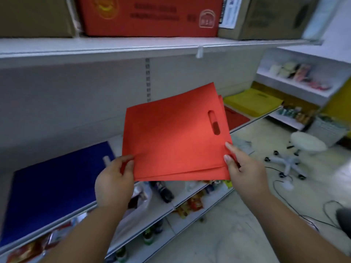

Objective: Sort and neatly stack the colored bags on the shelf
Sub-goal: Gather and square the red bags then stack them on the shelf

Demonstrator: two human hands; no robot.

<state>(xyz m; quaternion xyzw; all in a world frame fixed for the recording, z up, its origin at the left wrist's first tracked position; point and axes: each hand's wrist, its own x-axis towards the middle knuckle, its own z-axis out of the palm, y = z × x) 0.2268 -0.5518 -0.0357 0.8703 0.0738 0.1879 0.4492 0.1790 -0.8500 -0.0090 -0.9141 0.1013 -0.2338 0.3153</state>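
The person holds a small stack of flat red non-woven bags with die-cut slot handles [174, 135] in the air in front of the white metal shelf [133, 47], above its middle board. The left hand [114, 184] grips the stack's near left corner, thumb on top and fingers curled beneath. The right hand [242, 168] pinches the near right corner, thumb and forefinger lying on the top bag. At least two layers show along the stack's near edge, slightly offset.

On the shelf board to the left lies a flat dark blue bag pile [51, 188]. To the right on the same board rest another flat red bag [235, 118] and, farther along, a yellow bag pile [252, 103]. A large red cardboard box [150, 16] stands on the upper board between brown cartons. A white round swivel stool [305, 143] stands on the pale floor at the right.
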